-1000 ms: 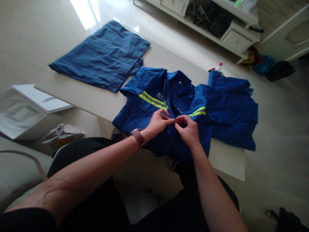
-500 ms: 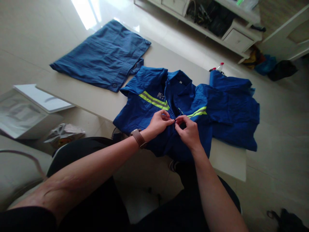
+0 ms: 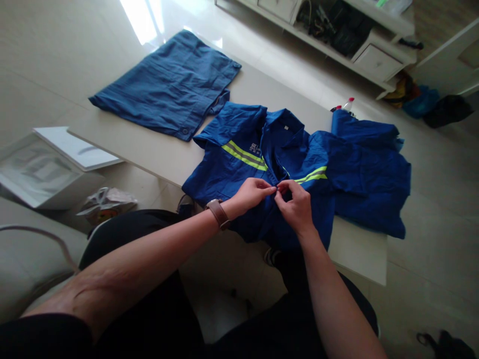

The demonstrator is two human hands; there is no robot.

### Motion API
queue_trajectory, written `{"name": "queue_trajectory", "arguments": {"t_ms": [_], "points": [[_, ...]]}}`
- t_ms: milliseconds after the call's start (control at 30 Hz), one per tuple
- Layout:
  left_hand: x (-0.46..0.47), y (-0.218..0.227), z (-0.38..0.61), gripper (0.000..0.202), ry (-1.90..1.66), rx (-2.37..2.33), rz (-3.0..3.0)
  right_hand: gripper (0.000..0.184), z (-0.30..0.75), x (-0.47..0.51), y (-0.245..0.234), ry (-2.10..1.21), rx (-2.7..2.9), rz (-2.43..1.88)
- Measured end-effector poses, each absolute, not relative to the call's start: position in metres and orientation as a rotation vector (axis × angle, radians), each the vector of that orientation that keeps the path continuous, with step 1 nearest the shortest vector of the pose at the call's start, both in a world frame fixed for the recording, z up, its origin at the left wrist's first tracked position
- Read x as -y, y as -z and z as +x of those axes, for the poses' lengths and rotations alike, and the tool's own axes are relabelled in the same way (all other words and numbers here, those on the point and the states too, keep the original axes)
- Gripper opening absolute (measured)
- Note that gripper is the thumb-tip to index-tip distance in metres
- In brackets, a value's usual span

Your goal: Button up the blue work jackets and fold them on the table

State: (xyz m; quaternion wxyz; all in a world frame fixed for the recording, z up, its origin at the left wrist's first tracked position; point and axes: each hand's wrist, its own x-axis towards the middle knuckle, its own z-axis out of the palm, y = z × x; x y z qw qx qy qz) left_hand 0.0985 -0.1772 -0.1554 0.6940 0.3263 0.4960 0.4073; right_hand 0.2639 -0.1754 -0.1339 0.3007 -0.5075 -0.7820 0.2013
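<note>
A blue work jacket (image 3: 220, 172) with yellow-green and grey reflective stripes lies front up, its collar pointing away from me. At its front opening, my left hand (image 3: 253, 195) pinches the cloth edge between thumb and fingers. My right hand (image 3: 295, 204) pinches the same edge from the other side, fingertips meeting the left ones. What sits between the fingertips is too small to make out. The jacket's lower front hangs over the near table edge. A wristwatch (image 3: 219, 213) with a brown strap is on my left wrist.
The jacket rests on a long pale table (image 3: 149, 154). Folded blue trousers (image 3: 168, 85) lie at its far left, and more blue clothing (image 3: 370, 169) at its right. Behind that stands a red-capped bottle (image 3: 349, 104). A white box (image 3: 48, 167) and a plastic bag (image 3: 107, 202) are on the left.
The whole view has shifted a little, so everything appears slightly further right. Both hands stay together at the jacket's front edge, with the fingers drawn slightly closer.
</note>
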Motion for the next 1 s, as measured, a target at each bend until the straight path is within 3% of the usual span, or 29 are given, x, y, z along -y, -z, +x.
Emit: {"name": "queue_trajectory", "arguments": {"t_ms": [300,600,1000], "points": [[0.1745,0.1554,0.1036,0.006,-0.925,-1.127,0.472,0.005,0.2663,0.174,0.1326,-0.568,2.089,-1.348],[0.1759,0.1534,0.1032,0.022,-0.919,-1.107,0.533,0.004,0.2669,0.1753,0.1288,-0.611,2.046,-1.365],[0.1738,0.162,0.1063,0.023,-0.966,-1.05,0.417,0.006,0.2686,0.1734,0.1258,-0.636,2.025,-1.361]]}}
